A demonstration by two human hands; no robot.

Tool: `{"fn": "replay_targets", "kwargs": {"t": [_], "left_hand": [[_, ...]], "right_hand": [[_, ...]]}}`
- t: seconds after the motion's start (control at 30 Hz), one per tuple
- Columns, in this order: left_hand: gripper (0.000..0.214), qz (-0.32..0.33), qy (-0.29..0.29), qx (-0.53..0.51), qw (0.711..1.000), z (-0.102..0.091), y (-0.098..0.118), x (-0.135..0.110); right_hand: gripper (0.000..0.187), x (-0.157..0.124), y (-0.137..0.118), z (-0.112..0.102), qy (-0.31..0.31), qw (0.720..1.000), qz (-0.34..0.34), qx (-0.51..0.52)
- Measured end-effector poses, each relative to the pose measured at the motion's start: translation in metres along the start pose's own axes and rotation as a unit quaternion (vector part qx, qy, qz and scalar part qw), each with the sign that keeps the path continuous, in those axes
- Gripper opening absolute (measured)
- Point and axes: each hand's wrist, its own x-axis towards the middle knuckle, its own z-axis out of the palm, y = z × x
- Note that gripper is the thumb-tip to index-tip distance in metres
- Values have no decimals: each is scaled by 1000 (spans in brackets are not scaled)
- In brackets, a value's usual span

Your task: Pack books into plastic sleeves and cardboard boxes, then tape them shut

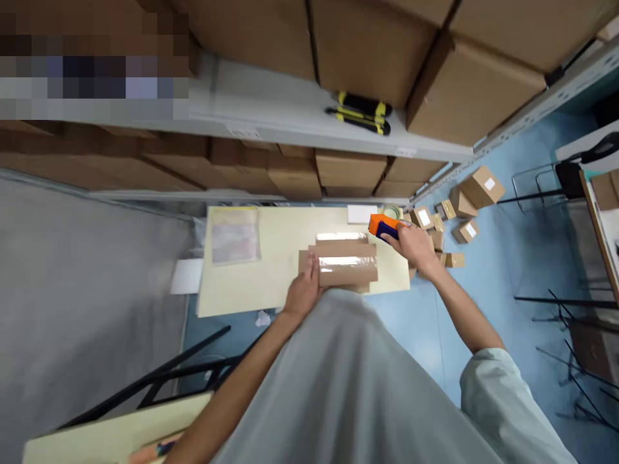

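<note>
Handheld tool (381, 224) is orange and dark blue. Cardboard (345, 277) is brown with glossy whitish bands (345, 261). Tabletop (283, 229) is pale yellow. Two shelf tools (362, 104) are black with yellow accents. Floor (411, 335) is blue; shelf (271, 96), light grey; shirt (333, 386), muted grey-green.

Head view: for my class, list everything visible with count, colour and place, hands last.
Table: one, cream, centre
Taped cardboard: count unclear, brown, on table
Held tool: one, orange-navy, above table
Plastic packet: count unclear, clear, table's left
Tape roll: one, greenish, table's far right
Flat item: one, white, beside roll
Boxes: many, brown, shelves and floor
Small tools: apparently two, black-yellow, shelf
Furniture: several, black, right
Garment: one, grey, lower centre
Left hand: one, bare, on cardboard
Right hand: one, bare, around tool
</note>
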Motion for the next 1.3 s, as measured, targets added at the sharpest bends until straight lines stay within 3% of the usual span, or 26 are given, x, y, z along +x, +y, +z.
{"fn": "replay_targets", "kwargs": {"t": [0.13,0.3,0.43,0.67,0.87,0.93,1.0,1.07,1.2,1.3], "left_hand": [[101,19,-4,-8,1000,-9,-17,3],[97,30,-25,-17,999,-14,-27,-1],[100,41,-23,-29,998,-15,-29,-6],[96,39,-22,-13,999,-15,-37,-10],[95,36,-19,-2,999,-10,-37,-10],[97,36,-11,-7,999,-5,-37,-9],[98,36,-7,-23,999,-1,-36,-8],[100,34,-4,-47,998,4,-36,-7],[106,28,5,-80,996,11,-36,-7],[106,44,19,-89,995,16,-39,-9]], "right_hand": [[72,25,-67,-56,80,995,-55,28],[76,79,-151,-128,179,974,-130,45],[75,128,-199,-166,238,956,-170,-9],[72,181,-240,-181,232,960,-156,-30],[81,176,-230,-183,294,939,-179,-19],[81,160,-219,-166,340,919,-199,12],[77,136,-207,-125,386,900,-192,62],[71,103,-196,-57,382,892,-219,103],[69,30,-169,111,269,906,-310,101],[65,-11,-138,202,207,923,-313,89]]}}
